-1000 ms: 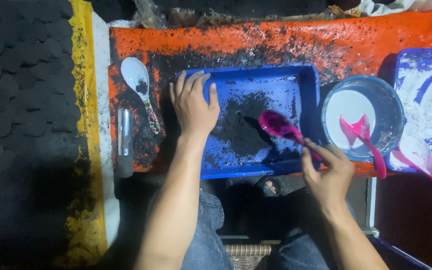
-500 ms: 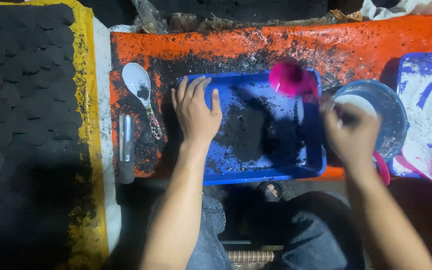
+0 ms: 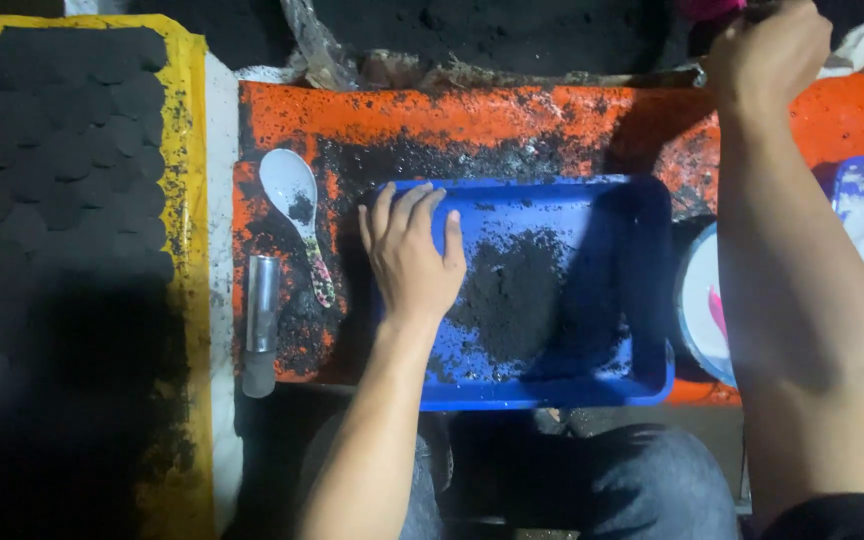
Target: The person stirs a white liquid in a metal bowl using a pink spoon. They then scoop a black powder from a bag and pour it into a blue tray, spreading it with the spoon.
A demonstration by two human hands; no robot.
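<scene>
Under left hand [image 3: 410,255]: blue tray [image 3: 552,385].

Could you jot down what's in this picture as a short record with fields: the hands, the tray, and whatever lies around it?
left hand: left hand lies flat, palm down, fingers spread, on the left part of the blue tray
right hand: right hand is raised at the top edge, closed around a pink thing, mostly cut off
tray contents: black powder heaped near the middle
surface: orange board, smeared with black
left of tray: white spoon and a small metal tube
right of tray: round white bowl, partly hidden by the arm
</scene>
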